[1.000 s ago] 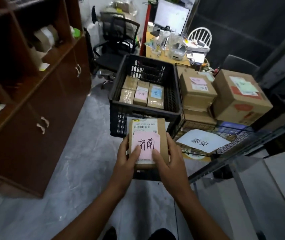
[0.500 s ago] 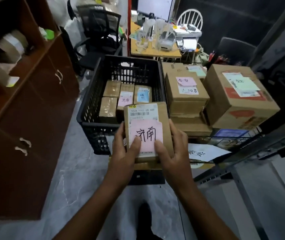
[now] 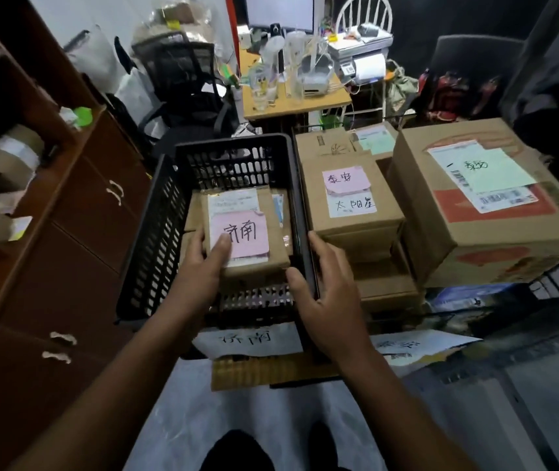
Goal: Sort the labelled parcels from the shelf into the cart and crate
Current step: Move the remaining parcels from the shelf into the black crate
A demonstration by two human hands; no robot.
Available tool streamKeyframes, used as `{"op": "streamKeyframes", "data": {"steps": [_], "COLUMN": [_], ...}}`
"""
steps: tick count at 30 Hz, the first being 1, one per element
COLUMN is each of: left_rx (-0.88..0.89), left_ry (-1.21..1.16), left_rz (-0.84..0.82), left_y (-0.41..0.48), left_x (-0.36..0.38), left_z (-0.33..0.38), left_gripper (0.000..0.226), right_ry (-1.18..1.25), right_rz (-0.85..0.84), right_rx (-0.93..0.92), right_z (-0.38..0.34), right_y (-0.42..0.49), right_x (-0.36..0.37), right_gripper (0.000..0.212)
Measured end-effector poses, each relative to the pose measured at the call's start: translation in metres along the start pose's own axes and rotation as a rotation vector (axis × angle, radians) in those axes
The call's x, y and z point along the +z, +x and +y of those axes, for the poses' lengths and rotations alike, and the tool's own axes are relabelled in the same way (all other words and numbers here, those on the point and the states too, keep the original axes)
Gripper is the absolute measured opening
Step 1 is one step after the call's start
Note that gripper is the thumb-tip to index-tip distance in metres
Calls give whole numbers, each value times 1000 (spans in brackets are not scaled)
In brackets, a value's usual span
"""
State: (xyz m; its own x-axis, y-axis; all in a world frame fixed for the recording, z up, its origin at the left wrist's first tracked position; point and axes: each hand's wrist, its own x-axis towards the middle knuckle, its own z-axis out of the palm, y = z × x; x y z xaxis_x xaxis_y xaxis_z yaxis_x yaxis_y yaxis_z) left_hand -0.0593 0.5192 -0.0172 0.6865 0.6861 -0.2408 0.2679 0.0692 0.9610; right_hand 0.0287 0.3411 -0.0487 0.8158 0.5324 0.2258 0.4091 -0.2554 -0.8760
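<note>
A small brown parcel [image 3: 250, 239] with a pink handwritten label sits low inside the black plastic crate [image 3: 233, 142], on top of other parcels there. My left hand [image 3: 199, 266] grips its left side, thumb lying on the pink label. My right hand [image 3: 329, 283] is off the parcel, fingers relaxed over the crate's right wall, thumb near the parcel's front right corner. To the right, the cart holds a medium box [image 3: 349, 198] with a pink label and a large box [image 3: 485, 205] with a green one.
Paper signs hang on the crate's front [image 3: 247, 339] and the cart's front [image 3: 417, 345]. A brown shelf unit [image 3: 77, 185] with more parcels [image 3: 13, 154] stands at the left. Behind are an office chair [image 3: 182, 83] and a cluttered desk [image 3: 291, 103].
Both hands carried the parcel forward and down into the crate. My right hand has let go of it and moved to the crate's right wall; my left hand still holds it.
</note>
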Motion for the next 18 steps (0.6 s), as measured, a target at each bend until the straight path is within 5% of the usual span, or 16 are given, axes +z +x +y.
{"op": "streamKeyframes", "data": {"steps": [5,9,18], "left_rx": [-276,-407,-554], "left_ry": [142,105,137], "left_rz": [-192,-285,-341], "left_y": [64,94,141], "left_x": [0,12,33], "left_z": [-31,-64,-130], "left_gripper": [88,59,62], "right_ry": [-245,-436,-854], "right_rz": [-37,-93,-96], "right_rx": [43,116,227], "right_z": [15,10,5], "right_y": [8,10,7], "right_x": [13,26,68], "right_gripper": [67,75,80]}}
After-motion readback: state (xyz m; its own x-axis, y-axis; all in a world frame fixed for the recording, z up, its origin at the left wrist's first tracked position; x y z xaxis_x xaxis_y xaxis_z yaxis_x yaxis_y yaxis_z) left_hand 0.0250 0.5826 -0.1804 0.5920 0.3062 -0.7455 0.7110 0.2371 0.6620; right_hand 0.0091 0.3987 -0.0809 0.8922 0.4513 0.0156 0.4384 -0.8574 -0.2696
